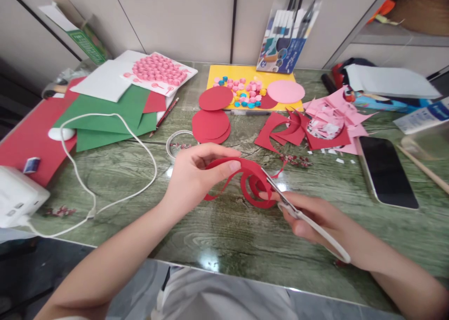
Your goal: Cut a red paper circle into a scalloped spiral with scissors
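Note:
My left hand (198, 170) pinches a curled red paper spiral (252, 165) between thumb and fingers, holding it above the table. Coils of the spiral hang down between my two hands. In my right hand (315, 217) are white-handled scissors (298, 213), their blades pointing up and left against the edge of the red paper. A fingertip of that hand touches the lower coil. Just beyond lie red paper circles (210, 126) and a roll of tape (175, 142). Red paper offcuts (277, 130) lie behind the spiral to the right.
A phone (387, 172) lies on the right, near pink paper scraps (336, 119). At the back, a yellow sheet (217, 72) bears small coloured rolls and a pink circle (286, 91). On the left are green paper (105, 107), a white cable (122, 200) and a charger (21, 198).

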A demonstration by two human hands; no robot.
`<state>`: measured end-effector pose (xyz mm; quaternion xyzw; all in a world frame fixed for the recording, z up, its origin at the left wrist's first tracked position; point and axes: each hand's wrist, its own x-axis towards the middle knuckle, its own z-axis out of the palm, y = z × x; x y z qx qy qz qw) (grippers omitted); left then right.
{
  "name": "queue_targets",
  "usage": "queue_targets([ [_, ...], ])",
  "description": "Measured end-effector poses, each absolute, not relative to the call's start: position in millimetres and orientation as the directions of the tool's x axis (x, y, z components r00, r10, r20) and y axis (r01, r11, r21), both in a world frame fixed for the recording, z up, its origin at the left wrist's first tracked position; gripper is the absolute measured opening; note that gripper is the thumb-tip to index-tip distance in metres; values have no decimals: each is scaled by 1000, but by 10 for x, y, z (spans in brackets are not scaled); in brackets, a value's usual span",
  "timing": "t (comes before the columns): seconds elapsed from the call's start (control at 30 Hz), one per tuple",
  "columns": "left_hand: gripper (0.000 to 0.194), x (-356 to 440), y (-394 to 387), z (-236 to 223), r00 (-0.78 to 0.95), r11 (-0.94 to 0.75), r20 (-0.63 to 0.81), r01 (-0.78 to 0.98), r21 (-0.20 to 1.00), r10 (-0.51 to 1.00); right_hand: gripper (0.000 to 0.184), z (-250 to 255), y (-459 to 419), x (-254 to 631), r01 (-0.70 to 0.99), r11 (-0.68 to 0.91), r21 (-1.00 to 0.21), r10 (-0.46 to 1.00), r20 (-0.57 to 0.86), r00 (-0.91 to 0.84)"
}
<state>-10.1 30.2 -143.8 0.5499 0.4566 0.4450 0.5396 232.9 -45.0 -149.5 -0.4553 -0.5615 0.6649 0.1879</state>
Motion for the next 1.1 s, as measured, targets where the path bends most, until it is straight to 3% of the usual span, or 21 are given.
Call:
queue_targets([
  [0.33,11,-179,361,-1308,269,-25,-28,193,981,963,60,-1402,-408,2355,354,-365,-861,663,-507,-550],
  [1.1,8,-287,419,-1247,562,-49,-106,254,966,820,33,-1402,-397,2367,458,-232,-858,609,-495,-619],
])
